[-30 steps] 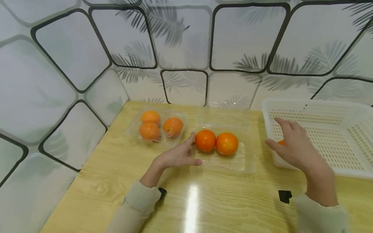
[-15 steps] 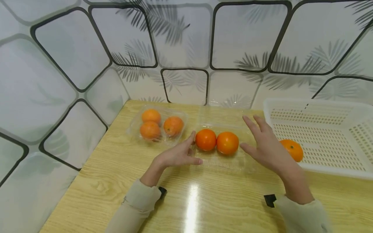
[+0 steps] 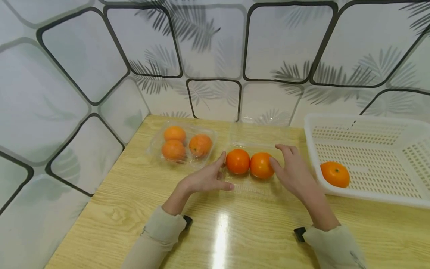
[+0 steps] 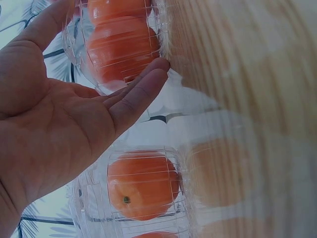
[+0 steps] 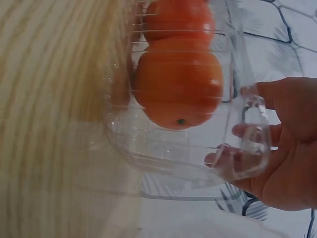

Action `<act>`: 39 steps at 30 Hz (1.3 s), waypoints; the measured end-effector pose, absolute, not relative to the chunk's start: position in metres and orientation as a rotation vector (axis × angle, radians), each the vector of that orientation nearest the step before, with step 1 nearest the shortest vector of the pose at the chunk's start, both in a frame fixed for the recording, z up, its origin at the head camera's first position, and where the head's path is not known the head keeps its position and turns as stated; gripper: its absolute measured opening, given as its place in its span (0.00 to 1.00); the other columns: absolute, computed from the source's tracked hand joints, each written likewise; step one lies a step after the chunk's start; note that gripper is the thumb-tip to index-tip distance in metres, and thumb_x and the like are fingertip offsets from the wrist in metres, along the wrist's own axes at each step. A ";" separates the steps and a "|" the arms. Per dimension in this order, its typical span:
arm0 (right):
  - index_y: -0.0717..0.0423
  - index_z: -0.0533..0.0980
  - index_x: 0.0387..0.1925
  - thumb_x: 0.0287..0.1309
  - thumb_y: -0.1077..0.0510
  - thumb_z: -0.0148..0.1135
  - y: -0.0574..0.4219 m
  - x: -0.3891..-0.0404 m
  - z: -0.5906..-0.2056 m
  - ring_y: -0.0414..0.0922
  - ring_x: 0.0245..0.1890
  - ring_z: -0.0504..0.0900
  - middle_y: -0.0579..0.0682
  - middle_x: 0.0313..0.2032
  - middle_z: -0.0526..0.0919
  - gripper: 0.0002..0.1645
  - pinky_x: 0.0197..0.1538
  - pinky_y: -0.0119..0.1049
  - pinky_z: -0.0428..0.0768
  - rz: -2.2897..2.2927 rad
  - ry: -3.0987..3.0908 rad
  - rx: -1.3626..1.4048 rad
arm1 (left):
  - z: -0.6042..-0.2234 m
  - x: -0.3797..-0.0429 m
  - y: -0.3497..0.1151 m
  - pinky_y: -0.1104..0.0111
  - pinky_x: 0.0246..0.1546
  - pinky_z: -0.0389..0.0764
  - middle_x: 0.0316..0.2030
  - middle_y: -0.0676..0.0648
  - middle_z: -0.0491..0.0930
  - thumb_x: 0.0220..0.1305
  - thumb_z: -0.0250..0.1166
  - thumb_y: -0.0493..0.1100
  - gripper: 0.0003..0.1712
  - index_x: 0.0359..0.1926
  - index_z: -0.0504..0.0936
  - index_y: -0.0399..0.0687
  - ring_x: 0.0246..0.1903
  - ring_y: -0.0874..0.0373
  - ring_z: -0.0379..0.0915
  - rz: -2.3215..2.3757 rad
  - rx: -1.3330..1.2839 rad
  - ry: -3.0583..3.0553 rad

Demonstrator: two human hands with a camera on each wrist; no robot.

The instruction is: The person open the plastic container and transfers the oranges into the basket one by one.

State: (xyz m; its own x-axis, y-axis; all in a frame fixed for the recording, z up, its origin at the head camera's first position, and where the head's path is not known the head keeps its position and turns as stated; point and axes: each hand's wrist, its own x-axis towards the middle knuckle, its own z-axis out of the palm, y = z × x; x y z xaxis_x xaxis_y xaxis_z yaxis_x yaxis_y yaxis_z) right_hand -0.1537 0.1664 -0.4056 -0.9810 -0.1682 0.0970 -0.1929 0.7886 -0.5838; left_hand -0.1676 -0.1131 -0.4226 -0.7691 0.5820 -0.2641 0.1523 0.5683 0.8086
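One reddish-orange fruit (image 3: pixel 237 161) and one slightly lighter fruit (image 3: pixel 261 165) sit touching, side by side, in the head view, both round, smooth and glossy. They rest in an open box (image 3: pixel 250 187) of thin clear plastic on the bench (image 3: pixel 111 228), whose pale wood grain carries a bright streak of reflected light. The left hand (image 3: pixel 203 180) lies at the box's left side, thumb and fingers wide apart; the right hand (image 3: pixel 293 172) is at the other side, its thumb overlapping the edge of the lighter fruit and set apart from the fingers. To the left, a second clear box (image 3: pixel 154 147) contains three duller orange fruits (image 3: pixel 173 150). On the right, a white plastic basket (image 3: pixel 379 197) with slotted walls and floor has a single orange fruit (image 3: pixel 336 174) in its near left corner.

In the left wrist view, the palm is spread and long, straight fingers run along the ribbed plastic wall; below, a fruit with a small greenish stem scar shows through fine ridges.

In the right wrist view, the box has a rounded, shiny corner, and loosely bent, parted fingertips show beside and through it. I cannot tell whether they press on it.
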 end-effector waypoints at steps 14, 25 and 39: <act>0.73 0.62 0.68 0.70 0.48 0.56 0.160 -0.162 -0.415 0.66 0.62 0.68 0.72 0.64 0.66 0.38 0.62 0.61 0.69 1.078 -2.993 0.278 | -0.421 -0.168 -0.114 0.59 0.59 0.74 0.76 0.41 0.51 0.62 0.71 0.52 0.66 0.78 0.27 0.47 0.60 0.47 0.70 1.117 0.587 2.290; 0.71 0.59 0.70 0.62 0.37 0.63 0.160 -0.163 -0.421 0.61 0.56 0.77 0.69 0.62 0.73 0.52 0.56 0.57 0.75 1.041 -3.161 0.409 | -0.420 -0.169 -0.113 0.59 0.59 0.73 0.76 0.40 0.52 0.62 0.71 0.53 0.66 0.78 0.27 0.46 0.58 0.48 0.70 1.115 0.597 2.287; 0.64 0.61 0.67 0.49 0.45 0.76 0.157 -0.159 -0.425 0.53 0.47 0.78 0.63 0.55 0.74 0.52 0.50 0.52 0.78 1.087 -3.129 0.494 | -0.423 -0.169 -0.114 0.58 0.61 0.71 0.76 0.41 0.52 0.62 0.70 0.53 0.66 0.78 0.27 0.47 0.60 0.47 0.69 1.116 0.587 2.281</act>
State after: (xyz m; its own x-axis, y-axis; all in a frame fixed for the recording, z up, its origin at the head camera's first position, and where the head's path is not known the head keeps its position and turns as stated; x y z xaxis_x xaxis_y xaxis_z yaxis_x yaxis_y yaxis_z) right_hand -0.1590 0.1566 -0.4255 -0.9356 -0.3393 -0.0975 -0.2057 0.7485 -0.6304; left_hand -0.1688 -0.1139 -0.4231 -0.7661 0.5847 -0.2669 0.1481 0.5646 0.8120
